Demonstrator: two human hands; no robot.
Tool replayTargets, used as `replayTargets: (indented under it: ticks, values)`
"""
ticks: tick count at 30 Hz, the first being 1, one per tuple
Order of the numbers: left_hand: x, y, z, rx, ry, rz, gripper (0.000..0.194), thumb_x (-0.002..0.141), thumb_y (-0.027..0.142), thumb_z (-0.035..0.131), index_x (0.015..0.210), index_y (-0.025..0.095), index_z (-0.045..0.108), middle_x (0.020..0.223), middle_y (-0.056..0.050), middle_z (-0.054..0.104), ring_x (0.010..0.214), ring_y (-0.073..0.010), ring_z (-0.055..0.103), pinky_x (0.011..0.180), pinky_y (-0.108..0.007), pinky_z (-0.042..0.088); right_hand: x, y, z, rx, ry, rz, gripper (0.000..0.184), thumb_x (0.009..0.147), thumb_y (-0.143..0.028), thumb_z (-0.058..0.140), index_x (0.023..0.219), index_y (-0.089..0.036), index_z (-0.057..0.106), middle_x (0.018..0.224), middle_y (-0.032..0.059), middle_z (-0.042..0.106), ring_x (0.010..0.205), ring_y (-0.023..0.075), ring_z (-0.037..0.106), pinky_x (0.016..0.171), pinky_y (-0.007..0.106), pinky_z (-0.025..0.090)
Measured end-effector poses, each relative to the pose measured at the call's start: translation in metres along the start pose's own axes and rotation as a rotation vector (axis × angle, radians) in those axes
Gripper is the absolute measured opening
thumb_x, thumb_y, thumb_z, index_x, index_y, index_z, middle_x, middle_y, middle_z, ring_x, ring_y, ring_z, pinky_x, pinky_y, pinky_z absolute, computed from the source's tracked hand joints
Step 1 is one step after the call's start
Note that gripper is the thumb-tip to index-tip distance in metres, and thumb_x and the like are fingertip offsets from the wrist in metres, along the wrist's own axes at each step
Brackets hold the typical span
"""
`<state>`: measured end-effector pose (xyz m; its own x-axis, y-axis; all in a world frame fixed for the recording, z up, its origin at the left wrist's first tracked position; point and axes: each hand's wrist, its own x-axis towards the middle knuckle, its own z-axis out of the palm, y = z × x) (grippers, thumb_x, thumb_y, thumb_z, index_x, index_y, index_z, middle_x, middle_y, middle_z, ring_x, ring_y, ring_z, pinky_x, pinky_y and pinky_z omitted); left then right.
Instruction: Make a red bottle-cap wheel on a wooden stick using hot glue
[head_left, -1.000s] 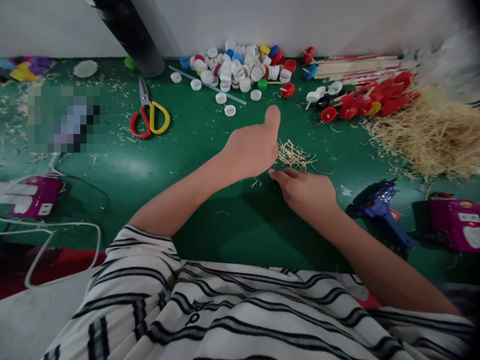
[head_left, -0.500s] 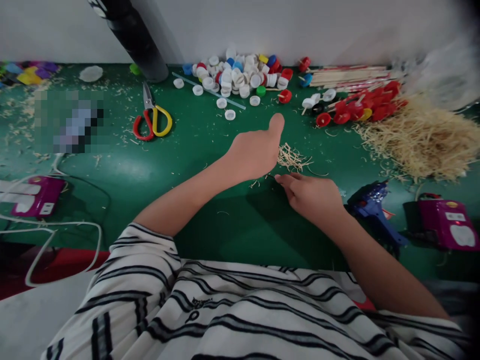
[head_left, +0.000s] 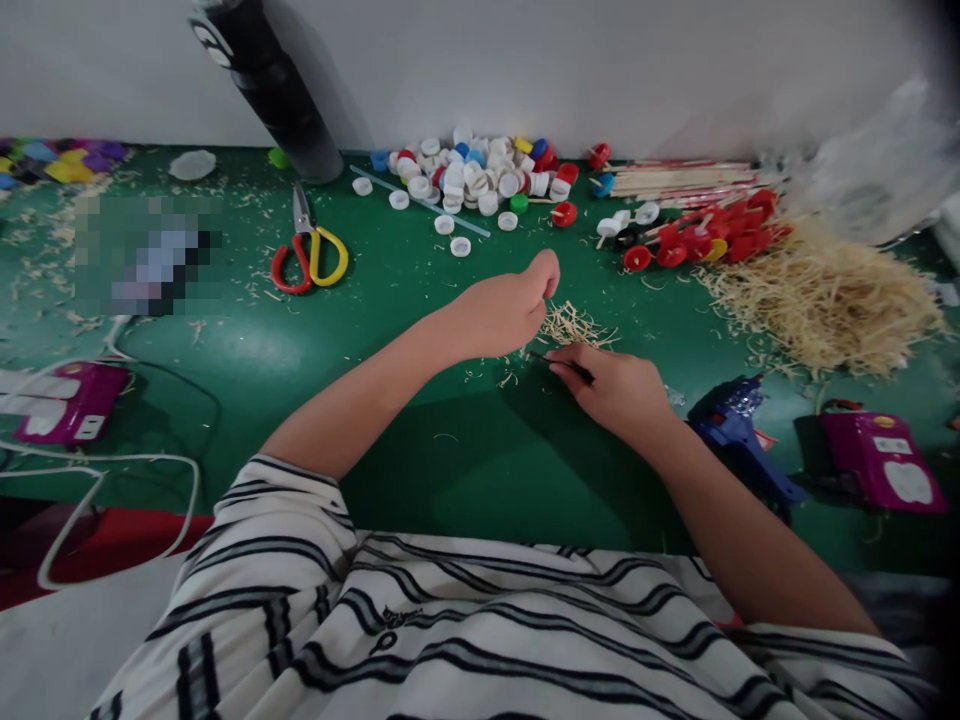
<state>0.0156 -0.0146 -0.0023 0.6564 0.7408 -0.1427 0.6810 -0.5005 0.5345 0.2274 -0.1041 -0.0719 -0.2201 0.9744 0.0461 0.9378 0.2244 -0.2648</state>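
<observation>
– One thin dark tool [head_left: 538,357] is pinched in the right hand [head_left: 615,390], its tip pointing toward the left hand [head_left: 502,312], midway across the green counter [head_left: 420,465]. Why that grip?

– Control, most likely: thumb and fingertips sit close behind the tip, so little of it shows.

– And the left hand?

– Fingers curled, thumb up, apart from the right by a narrow gap. Whether it grips anything cannot be told; its back hides the palm.

– What surrounds them?

– Just beyond, a small heap of shavings [head_left: 581,328], partly hidden behind both hands. Bottle caps [head_left: 480,185] are mounded at the far edge; red caps on sticks [head_left: 697,238] lie farther right, touching a larger shavings pile [head_left: 840,300]. That layout seems meant to keep them reachable, yet out from under the arms.

– Any obstacle?

– A blue glue gun [head_left: 739,430] beside the right forearm, where an elbow could catch it. Scissors [head_left: 307,255] lie well apart, beyond the left forearm.
</observation>
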Motion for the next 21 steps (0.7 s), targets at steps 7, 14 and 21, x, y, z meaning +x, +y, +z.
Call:
replayTargets:
  ticks: [7, 14, 21]
  values:
    - [-0.0002, 0.0016, -0.002, -0.018, -0.022, -0.008, 0.023, 0.102, 0.02, 0.031, 0.123, 0.021, 0.042, 0.076, -0.001, 0.052, 0.058, -0.0163, 0.042, 0.058, -0.035, 0.029, -0.0002, -0.0067, -0.0063, -0.1, -0.088, -0.152, 0.053, 0.106, -0.02, 0.042, 0.149, -0.04, 0.064, 0.121, 0.0033, 0.079, 0.088, 0.0169, 0.073, 0.061, 0.025, 0.041]
    - [0.0009, -0.0019, -0.0016, -0.031, -0.013, -0.01, 0.025, 0.102, 0.019, 0.031, 0.123, 0.022, 0.043, 0.075, -0.001, 0.051, 0.058, -0.0168, 0.042, 0.059, -0.036, 0.03, -0.0012, -0.003, -0.0042, -0.102, -0.085, -0.181, 0.057, 0.103, -0.016, 0.041, 0.148, -0.042, 0.066, 0.12, 0.0041, 0.075, 0.083, 0.0156, 0.069, 0.061, 0.024, 0.042]
    - [0.0009, -0.0068, -0.0066, -0.047, -0.059, 0.01, 0.025, 0.102, 0.023, 0.034, 0.125, 0.023, 0.044, 0.084, -0.004, 0.059, 0.065, -0.0174, 0.05, 0.061, -0.034, 0.033, -0.0002, -0.0032, -0.0024, -0.011, -0.029, -0.168, 0.046, 0.107, -0.023, 0.04, 0.138, -0.036, 0.073, 0.119, 0.0042, 0.077, 0.089, 0.0173, 0.072, 0.062, 0.025, 0.043]
